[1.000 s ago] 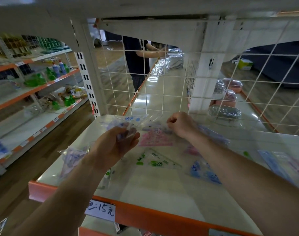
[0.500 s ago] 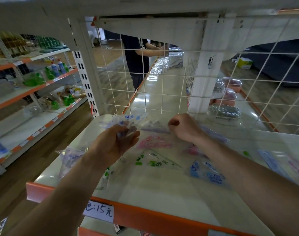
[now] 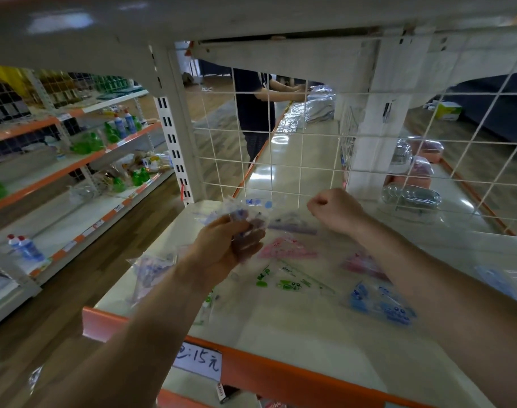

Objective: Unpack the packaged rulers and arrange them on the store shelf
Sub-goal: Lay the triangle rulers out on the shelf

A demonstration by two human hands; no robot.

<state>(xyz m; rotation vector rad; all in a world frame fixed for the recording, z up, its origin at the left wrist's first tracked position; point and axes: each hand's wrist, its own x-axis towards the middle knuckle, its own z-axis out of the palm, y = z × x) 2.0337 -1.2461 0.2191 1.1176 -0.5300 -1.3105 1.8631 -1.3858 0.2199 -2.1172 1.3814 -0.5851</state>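
Observation:
My left hand (image 3: 222,248) grips a crumpled clear plastic packet with blue print (image 3: 248,214) above the white shelf (image 3: 295,334). My right hand (image 3: 335,212) is a closed fist raised near the wire grid; what it pinches is too faint to tell. Flat on the shelf lie transparent triangle rulers: a purple one (image 3: 292,226), a pink one (image 3: 286,250), a green one (image 3: 292,282), a blue one (image 3: 381,303) and a red one (image 3: 362,265). Another clear packet (image 3: 151,270) sits at the shelf's left edge under my left forearm.
A white wire grid (image 3: 310,142) backs the shelf, and an upper shelf board hangs close overhead. The orange front edge carries a price label (image 3: 200,362). Behind the grid a person (image 3: 254,107) works at another shelf. Cleaning bottles (image 3: 124,125) stand on shelves to the left.
My right hand has drawn up and to the right, away from my left hand and the packet. My left hand stays in place with the packet.

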